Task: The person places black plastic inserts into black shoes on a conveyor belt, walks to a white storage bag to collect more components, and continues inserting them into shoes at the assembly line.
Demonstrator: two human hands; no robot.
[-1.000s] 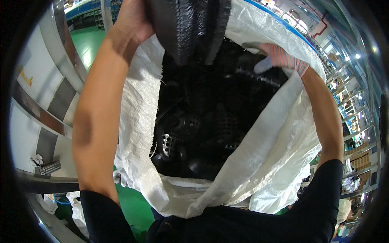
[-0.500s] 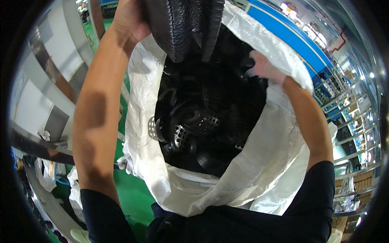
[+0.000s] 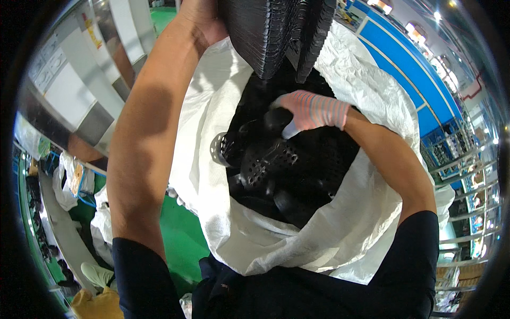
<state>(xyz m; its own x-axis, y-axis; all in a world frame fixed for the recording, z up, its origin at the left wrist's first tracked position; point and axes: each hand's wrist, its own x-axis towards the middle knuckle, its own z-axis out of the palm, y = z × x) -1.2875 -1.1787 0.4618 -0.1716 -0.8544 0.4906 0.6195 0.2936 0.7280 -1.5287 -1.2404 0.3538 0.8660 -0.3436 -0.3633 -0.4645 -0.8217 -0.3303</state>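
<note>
A big white woven sack (image 3: 340,234) stands open in front of me, full of black perforated plastic parts (image 3: 271,165). My left hand (image 3: 199,21) is raised at the top of the view and holds a stack of black ribbed plastic pieces (image 3: 276,32) above the sack's mouth. My right hand (image 3: 311,111), in a striped knit glove, reaches down inside the sack, its fingers curled over a black part among the heap.
Green floor (image 3: 183,242) lies at the lower left. White bags and clutter (image 3: 71,181) sit at the left by a grey machine panel (image 3: 69,90). Blue walls and racks (image 3: 441,143) run along the right.
My right hand has left the sack's far rim and gone down into the sack onto the black parts. The stack in my left hand stays raised.
</note>
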